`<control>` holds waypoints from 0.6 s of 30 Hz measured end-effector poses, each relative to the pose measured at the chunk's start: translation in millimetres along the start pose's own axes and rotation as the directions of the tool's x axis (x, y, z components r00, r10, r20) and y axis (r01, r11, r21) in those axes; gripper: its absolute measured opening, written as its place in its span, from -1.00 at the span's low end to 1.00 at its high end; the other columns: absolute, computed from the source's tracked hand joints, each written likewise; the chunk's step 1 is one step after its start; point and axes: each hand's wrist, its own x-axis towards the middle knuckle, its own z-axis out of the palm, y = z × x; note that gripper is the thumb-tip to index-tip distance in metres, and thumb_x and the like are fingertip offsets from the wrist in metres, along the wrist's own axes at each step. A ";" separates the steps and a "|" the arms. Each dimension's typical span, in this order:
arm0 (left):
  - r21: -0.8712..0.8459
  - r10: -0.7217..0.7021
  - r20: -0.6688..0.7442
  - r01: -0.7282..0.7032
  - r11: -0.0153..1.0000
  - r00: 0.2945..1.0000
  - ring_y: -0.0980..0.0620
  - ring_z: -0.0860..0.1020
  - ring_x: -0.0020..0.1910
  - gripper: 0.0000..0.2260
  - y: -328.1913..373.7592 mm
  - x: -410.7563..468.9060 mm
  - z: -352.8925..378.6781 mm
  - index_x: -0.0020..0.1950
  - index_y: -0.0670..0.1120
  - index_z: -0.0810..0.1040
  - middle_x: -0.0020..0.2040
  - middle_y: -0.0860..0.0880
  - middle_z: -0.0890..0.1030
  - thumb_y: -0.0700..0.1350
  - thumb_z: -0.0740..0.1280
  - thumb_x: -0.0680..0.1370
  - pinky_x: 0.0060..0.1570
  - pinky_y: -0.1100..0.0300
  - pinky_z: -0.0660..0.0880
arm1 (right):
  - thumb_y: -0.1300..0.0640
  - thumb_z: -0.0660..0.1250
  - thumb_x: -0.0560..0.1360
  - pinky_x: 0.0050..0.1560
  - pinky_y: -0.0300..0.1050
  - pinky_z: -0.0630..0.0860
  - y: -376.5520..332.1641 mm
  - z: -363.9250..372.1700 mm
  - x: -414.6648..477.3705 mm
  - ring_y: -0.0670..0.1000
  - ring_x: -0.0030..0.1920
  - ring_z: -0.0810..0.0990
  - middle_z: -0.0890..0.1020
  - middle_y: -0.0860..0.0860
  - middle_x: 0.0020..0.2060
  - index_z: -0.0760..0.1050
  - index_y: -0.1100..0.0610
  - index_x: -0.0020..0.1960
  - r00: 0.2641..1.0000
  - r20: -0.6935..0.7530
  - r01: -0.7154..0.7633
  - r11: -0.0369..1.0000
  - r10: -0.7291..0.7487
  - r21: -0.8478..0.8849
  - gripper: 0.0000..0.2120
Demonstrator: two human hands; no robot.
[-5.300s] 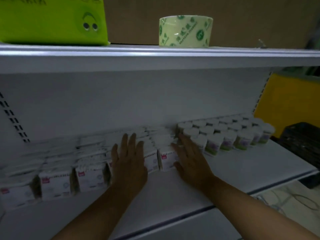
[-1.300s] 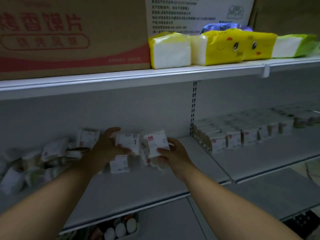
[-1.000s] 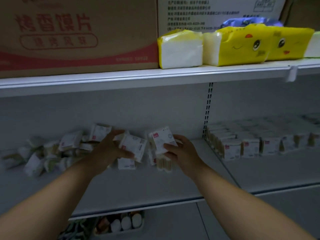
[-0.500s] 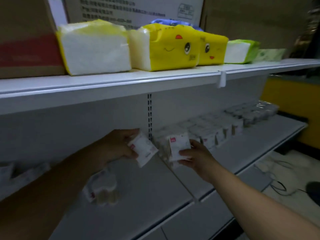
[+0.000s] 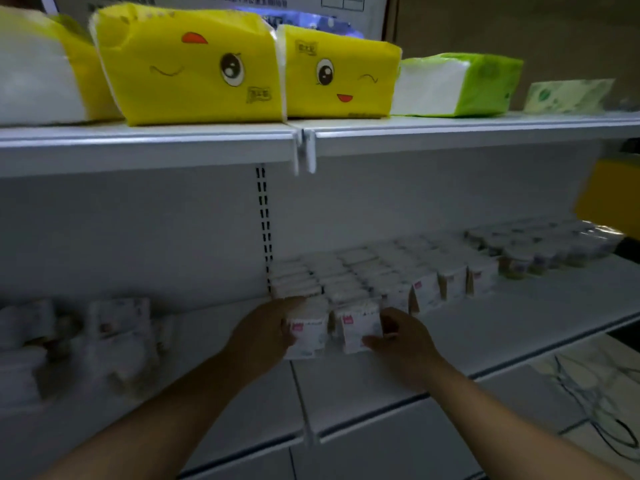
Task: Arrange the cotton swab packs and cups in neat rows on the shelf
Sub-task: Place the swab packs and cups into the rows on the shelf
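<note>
My left hand point(image 5: 259, 336) grips a white cotton swab pack point(image 5: 309, 336) with a red mark, held upright at the left end of the rows. My right hand point(image 5: 403, 336) holds a second such pack point(image 5: 358, 327) right beside it. Both packs stand at the front of the neat rows of swab packs point(image 5: 374, 278) on the white shelf point(image 5: 519, 320). Farther right, small cups point(image 5: 540, 251) stand in rows. A loose, blurred heap of packs point(image 5: 114, 337) lies on the shelf section to the left.
The upper shelf carries yellow tissue packs point(image 5: 187, 64) with cartoon faces, a green tissue pack point(image 5: 464, 86) and cardboard boxes behind. A slotted upright point(image 5: 263, 220) divides the two shelf sections. Cables point(image 5: 595, 407) lie on the floor at lower right.
Both hands carried packs from the loose heap on the left over to the rows on the right section and lowered them to the front of the rows. The view turned right.
</note>
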 end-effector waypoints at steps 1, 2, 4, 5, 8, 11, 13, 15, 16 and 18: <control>0.035 0.025 -0.096 -0.022 0.999 0.995 0.06 0.42 0.25 -0.54 0.9 -4.8 8.1 0.38 0.01 0.38 0.31 0.04 0.41 -0.24 0.36 0.51 0.19 0.44 0.22 | 0.12 0.43 0.43 -0.39 -0.49 0.34 3.3 1.5 2.9 -0.22 -0.20 0.50 0.54 -0.14 -0.18 0.46 -0.07 -0.11 1.000 0.024 0.016 0.999 -0.017 0.052 -0.83; 0.061 0.053 -0.173 -0.043 0.997 0.984 0.05 0.43 0.25 -0.56 1.7 -8.9 15.3 0.35 0.02 0.40 0.32 0.01 0.41 -0.25 0.36 0.51 0.19 0.42 0.24 | 0.12 0.44 0.43 -0.37 -0.48 0.35 5.3 3.0 5.0 -0.19 -0.14 0.54 0.57 -0.14 -0.12 0.49 -0.07 -0.04 0.999 0.029 0.018 0.996 -0.021 0.092 -0.82; 0.053 0.028 -0.269 -0.014 0.998 0.963 0.05 0.41 0.26 -0.49 3.1 -15.9 27.8 0.40 0.05 0.33 0.34 -0.01 0.35 -0.24 0.36 0.51 0.21 0.34 0.32 | 0.08 0.45 0.42 -0.26 -0.36 0.38 10.4 8.8 9.7 -0.10 -0.06 0.55 0.58 -0.10 -0.04 0.47 -0.04 0.11 0.999 0.007 0.043 0.994 -0.044 0.099 -0.70; -0.003 -0.028 -0.305 0.028 1.000 0.952 0.07 0.41 0.23 -0.43 3.4 -19.2 34.3 0.44 0.08 0.25 0.34 0.02 0.32 -0.21 0.36 0.51 0.22 0.29 0.36 | 0.06 0.45 0.42 -0.21 -0.28 0.39 11.7 11.4 11.0 -0.08 -0.05 0.52 0.55 -0.09 -0.03 0.44 -0.02 0.16 0.998 -0.008 0.066 0.994 -0.065 0.085 -0.65; -0.297 -0.282 -0.337 0.183 0.937 0.898 0.10 0.43 0.22 -0.30 8.7 -29.0 52.6 0.52 0.09 0.08 0.34 0.09 0.35 -0.09 0.40 0.50 0.24 0.15 0.42 | 0.05 0.47 0.41 -0.09 -0.19 0.36 14.3 13.9 14.0 -0.02 0.00 0.47 0.47 -0.08 0.01 0.34 0.00 0.26 0.996 -0.044 0.083 0.992 -0.079 0.097 -0.51; -0.429 -0.475 -0.298 0.328 0.842 0.828 0.05 0.48 0.17 -0.29 12.0 -32.2 59.3 0.51 0.08 0.12 0.27 0.04 0.44 -0.09 0.43 0.47 0.18 0.18 0.44 | 0.07 0.50 0.37 -0.25 -0.19 0.35 15.2 14.7 13.8 0.03 -0.07 0.52 0.51 -0.05 -0.08 0.38 0.03 0.07 0.992 -0.092 0.094 0.987 -0.083 0.128 -0.62; -0.421 -0.503 -0.272 0.368 0.829 0.821 0.05 0.50 0.11 -0.37 13.2 -30.1 55.6 0.45 0.04 0.24 0.16 0.04 0.49 -0.09 0.45 0.45 0.12 0.24 0.43 | 0.10 0.51 0.36 -0.38 -0.21 0.24 16.6 14.4 14.8 -0.04 -0.27 0.46 0.44 -0.03 -0.28 0.31 0.03 -0.18 0.989 -0.118 0.098 0.989 -0.084 0.115 -0.67; -0.421 -0.509 -0.239 0.385 0.822 0.827 0.09 0.50 0.05 -0.46 16.6 -31.0 51.9 0.39 0.00 0.34 0.06 0.07 0.51 -0.10 0.44 0.46 0.08 0.29 0.43 | 0.09 0.49 0.38 -0.41 -0.12 0.20 16.5 13.6 14.7 -0.02 -0.36 0.38 0.38 0.04 -0.36 0.28 0.11 -0.24 0.991 -0.098 0.101 0.992 -0.094 0.073 -0.64; -0.424 -0.507 -0.229 0.384 0.820 0.831 0.11 0.50 0.03 -0.48 18.3 -32.1 51.5 0.37 -0.01 0.36 0.03 0.09 0.51 -0.11 0.44 0.46 0.07 0.30 0.43 | 0.07 0.48 0.39 -0.41 -0.08 0.19 15.9 14.7 14.7 0.02 -0.38 0.37 0.37 0.08 -0.37 0.28 0.15 -0.25 0.991 -0.086 0.108 0.992 -0.103 0.058 -0.63; -0.423 -0.515 -0.214 0.396 0.815 0.830 0.11 0.49 0.05 -0.44 20.0 -34.5 51.3 0.39 -0.01 0.33 0.06 0.08 0.49 -0.08 0.46 0.45 0.11 0.29 0.44 | 0.02 0.47 0.39 -0.35 -0.05 0.23 14.8 15.0 17.4 0.10 -0.36 0.39 0.40 0.13 -0.38 0.33 0.21 -0.25 0.992 -0.081 0.102 0.994 -0.098 0.041 -0.63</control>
